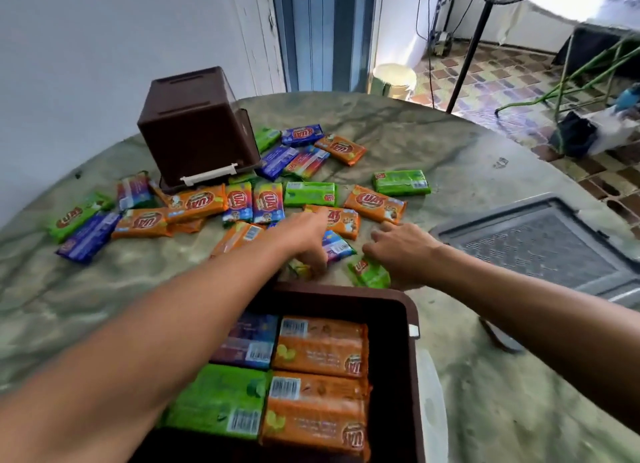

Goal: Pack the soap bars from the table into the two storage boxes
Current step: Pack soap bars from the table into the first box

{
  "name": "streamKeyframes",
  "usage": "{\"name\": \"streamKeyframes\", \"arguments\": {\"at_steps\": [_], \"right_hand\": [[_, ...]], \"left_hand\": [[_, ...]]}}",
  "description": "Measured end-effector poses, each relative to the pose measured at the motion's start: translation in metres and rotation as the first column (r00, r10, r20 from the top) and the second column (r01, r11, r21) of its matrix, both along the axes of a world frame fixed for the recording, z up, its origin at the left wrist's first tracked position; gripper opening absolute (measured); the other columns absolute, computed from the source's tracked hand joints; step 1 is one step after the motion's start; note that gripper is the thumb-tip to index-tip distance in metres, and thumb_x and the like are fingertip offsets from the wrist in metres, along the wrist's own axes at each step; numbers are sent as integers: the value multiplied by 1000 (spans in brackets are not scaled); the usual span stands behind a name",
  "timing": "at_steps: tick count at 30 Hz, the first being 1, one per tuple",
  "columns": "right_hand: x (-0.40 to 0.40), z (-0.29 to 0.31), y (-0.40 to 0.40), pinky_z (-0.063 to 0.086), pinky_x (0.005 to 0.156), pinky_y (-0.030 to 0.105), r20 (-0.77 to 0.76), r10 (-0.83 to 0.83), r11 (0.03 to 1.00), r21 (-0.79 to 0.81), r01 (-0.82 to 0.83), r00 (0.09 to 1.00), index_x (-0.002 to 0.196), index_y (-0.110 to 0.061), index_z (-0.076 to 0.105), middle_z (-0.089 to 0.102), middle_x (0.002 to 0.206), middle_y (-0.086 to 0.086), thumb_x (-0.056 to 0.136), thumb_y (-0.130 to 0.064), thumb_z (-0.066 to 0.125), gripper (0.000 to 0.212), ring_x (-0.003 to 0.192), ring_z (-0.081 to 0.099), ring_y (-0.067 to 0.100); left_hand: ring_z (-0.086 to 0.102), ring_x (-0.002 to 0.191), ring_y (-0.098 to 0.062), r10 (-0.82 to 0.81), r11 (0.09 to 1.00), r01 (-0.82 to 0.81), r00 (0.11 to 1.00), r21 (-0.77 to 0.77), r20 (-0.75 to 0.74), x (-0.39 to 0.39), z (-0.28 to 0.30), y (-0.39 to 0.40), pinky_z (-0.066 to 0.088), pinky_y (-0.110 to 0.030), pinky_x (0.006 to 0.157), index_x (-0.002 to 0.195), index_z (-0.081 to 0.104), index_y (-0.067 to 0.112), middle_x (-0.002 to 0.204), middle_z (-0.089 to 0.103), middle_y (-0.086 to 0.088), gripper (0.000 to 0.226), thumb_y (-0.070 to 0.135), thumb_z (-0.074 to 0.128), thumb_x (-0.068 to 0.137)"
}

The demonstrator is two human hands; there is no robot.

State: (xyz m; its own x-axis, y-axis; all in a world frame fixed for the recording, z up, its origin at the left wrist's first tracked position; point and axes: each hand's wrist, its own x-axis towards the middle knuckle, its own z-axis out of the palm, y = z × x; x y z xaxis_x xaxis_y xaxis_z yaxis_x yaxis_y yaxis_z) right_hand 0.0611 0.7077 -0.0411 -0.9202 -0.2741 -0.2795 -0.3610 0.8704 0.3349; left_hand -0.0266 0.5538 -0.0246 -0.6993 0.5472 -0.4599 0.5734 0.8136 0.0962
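**A:** What is closest to us?

**B:** The open brown box (398, 324). It sits on the surface (485, 393). Four soap bars lie flat inside it. Two orange bars (318, 376) are on the right side of the box. A green bar (221, 400) and a purple bar (249, 341) are on its left side.

**A:** Where are the hands?

**B:** Both reach out just past the far rim of the box. The left hand (304, 234) is curled, fingers pointing down. It touches a purple-and-pink bar (337, 246). I can't tell if it has a real hold on it.

**A:** And the other one?

**B:** The right hand (401, 251) is bent over a green soap bar (369, 272). Its thumb and fingers close around that bar, right beside the box rim.

**A:** What is farther from the box?

**B:** Lots of loose soap bars (242, 203) are spread over the surface beyond the hands. They are orange, green, blue and rainbow colored. Some overlap.

**A:** Anything to the side?

**B:** A grey lid (540, 244) lies flat, off to the right of the box and a bit farther away.

**A:** And way back?

**B:** A second brown box (197, 126) stands far beyond the open box, to the left. It is tipped upside down, and its white latch (207, 175) faces us. Soap bars lie all around it.
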Motion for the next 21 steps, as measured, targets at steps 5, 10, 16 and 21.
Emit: {"name": "streamKeyframes", "arguments": {"at_steps": [5, 10, 16, 21], "right_hand": [[29, 83, 4, 50, 70, 35, -129, -328, 930, -217, 296, 936, 112, -19, 58, 59, 106, 10, 63, -57, 66, 62, 100, 57, 33], [84, 132, -56, 49, 71, 33, -82, -317, 874, -413, 258, 945, 107, -23, 60, 55, 100, 4, 59, -66, 58, 64, 94, 58, 29], [118, 95, -126, 41, 71, 33, -31, -191, 947, -270, 176, 981, 125, -25, 47, 60, 114, 2, 76, -56, 61, 60, 106, 57, 27], [117, 59, -145, 43, 69, 36, -33, -304, 923, -258, 286, 952, 123, -16, 54, 50, 124, 8, 91, -26, 54, 34, 112, 49, 28]], "left_hand": [[60, 85, -22, -28, 961, 66, 989, 267, -146, 7, 75, -53, 52, -34, 73, 114, 54, 22, 102, 64, -2, 59, 26, 76, 60], [62, 93, -17, -164, 897, 246, 957, 367, -239, 54, 109, -140, 51, -33, 83, 116, 61, 29, 108, 67, 3, 61, 37, 73, 58], [63, 100, -22, -284, 888, 347, 930, 301, -235, 95, 57, -197, 52, -31, 86, 119, 66, 21, 114, 67, 1, 61, 36, 63, 60], [50, 111, -24, -273, 926, 342, 901, 163, -337, 91, 20, -197, 53, -40, 82, 103, 67, 20, 123, 54, -5, 37, 37, 62, 71]]}}
